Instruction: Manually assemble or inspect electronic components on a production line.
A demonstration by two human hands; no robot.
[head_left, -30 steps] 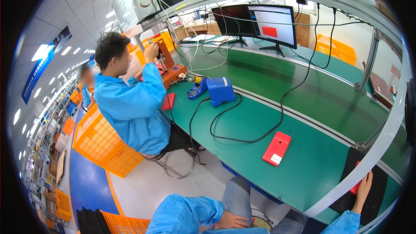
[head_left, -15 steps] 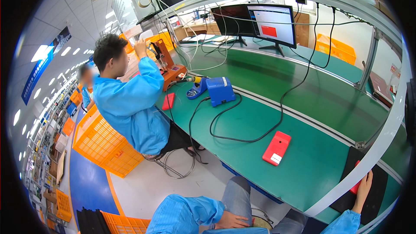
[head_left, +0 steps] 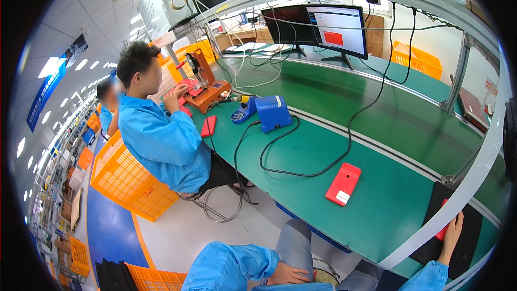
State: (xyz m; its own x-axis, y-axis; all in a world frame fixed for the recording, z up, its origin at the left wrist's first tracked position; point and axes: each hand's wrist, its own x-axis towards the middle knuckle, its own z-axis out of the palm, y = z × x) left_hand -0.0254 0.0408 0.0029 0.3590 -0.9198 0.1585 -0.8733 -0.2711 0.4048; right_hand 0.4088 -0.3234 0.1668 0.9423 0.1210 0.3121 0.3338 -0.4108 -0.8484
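My left hand [head_left: 291,274] lies flat on my jeans-covered thigh, fingers stretched out and holding nothing. At the right end of the bench, my right hand [head_left: 452,238] is wrapped around the side of a red device [head_left: 441,233] on a black mat [head_left: 467,238]. A pale upright strip hides part of that device, so its full shape does not show. To the left of the mat, a red handheld device [head_left: 344,184] with a white label lies on the green bench top [head_left: 301,183], apart from both hands.
A blue soldering station [head_left: 273,113] with an iron holder [head_left: 245,111] stands mid-bench, its black cable looping across. At left, a co-worker [head_left: 161,134] sits at an orange press [head_left: 207,89]. Another red device [head_left: 209,126] lies nearby. Monitors [head_left: 339,29] stand behind.
The co-worker's raised arm has come down from the press lever, and their hands are now at red parts by the press. My own hands have not visibly moved.
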